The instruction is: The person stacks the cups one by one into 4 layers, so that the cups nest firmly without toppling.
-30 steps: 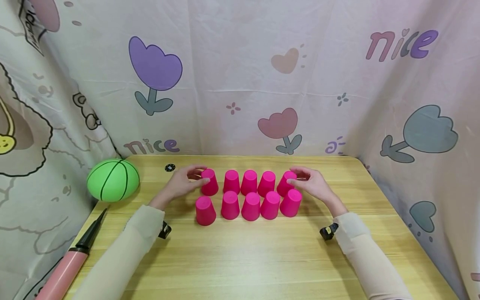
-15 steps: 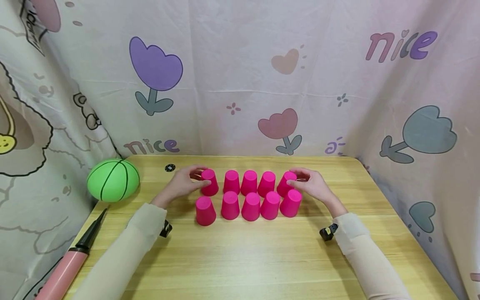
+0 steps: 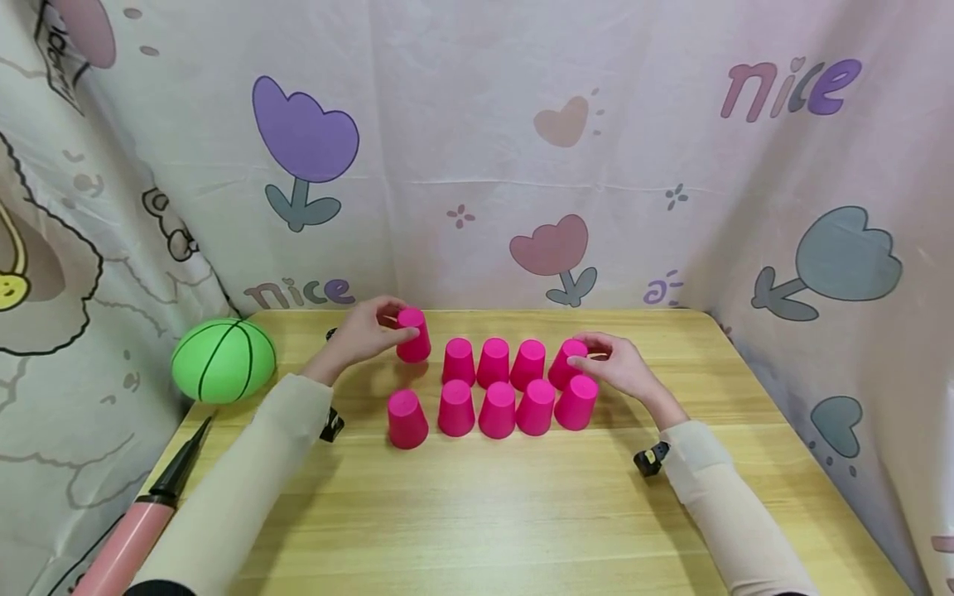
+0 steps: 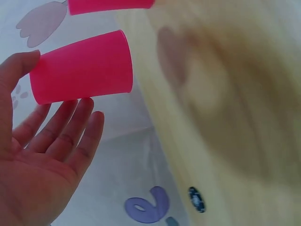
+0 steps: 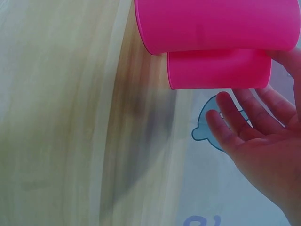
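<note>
My left hand (image 3: 370,334) pinches an upside-down pink cup (image 4: 84,68) between thumb and fingers near its closed end, lifted off the table at the left of the back row. In the left wrist view its shadow falls on the wood. My right hand (image 3: 614,364) has thumb and fingertips on the rightmost back-row cup (image 3: 565,364), which stands on the table; the front right cup (image 5: 216,23) partly covers it in the right wrist view. Three more back-row cups (image 3: 493,362) stand between the hands. The front row of cups (image 3: 497,411) runs nearer me, all mouth down.
A green ball (image 3: 224,362) sits at the table's back left corner. A pink pump with a black nozzle (image 3: 142,521) lies along the left edge. A small black disc (image 4: 196,199) lies near the back edge. A printed cloth (image 3: 447,165) hangs behind the wooden table (image 3: 477,513).
My left hand has raised its cup off the table, upward and slightly left. The right hand and the other cups have stayed in place.
</note>
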A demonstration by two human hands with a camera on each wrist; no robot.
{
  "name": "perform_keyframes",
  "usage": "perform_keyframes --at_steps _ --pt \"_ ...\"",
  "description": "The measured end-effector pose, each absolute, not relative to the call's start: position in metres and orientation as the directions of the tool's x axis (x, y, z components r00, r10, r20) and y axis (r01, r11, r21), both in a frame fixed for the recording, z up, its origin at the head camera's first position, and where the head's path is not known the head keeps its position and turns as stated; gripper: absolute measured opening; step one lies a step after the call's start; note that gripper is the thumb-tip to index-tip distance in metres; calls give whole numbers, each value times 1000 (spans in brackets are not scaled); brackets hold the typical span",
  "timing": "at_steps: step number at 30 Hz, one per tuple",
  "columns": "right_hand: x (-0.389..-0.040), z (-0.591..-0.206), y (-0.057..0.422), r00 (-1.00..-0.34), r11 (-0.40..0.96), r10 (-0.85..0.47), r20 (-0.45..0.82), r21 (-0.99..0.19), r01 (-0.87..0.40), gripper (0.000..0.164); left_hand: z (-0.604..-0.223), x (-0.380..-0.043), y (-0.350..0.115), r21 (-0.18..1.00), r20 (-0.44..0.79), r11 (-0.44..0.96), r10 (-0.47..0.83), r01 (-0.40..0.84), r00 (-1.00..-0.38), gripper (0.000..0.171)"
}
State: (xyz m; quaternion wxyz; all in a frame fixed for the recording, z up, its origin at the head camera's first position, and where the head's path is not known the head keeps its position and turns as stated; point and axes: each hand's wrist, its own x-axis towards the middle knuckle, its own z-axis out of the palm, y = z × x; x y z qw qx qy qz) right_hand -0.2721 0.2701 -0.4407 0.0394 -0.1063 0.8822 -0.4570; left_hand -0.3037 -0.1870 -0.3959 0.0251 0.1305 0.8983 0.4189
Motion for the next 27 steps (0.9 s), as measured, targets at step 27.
perform_keyframes --at_steps 27 --pt "-273 -433 268 -968 592 -248 44 -784 -187 52 -376 -368 -141 689 -81 723 158 59 -984 50"
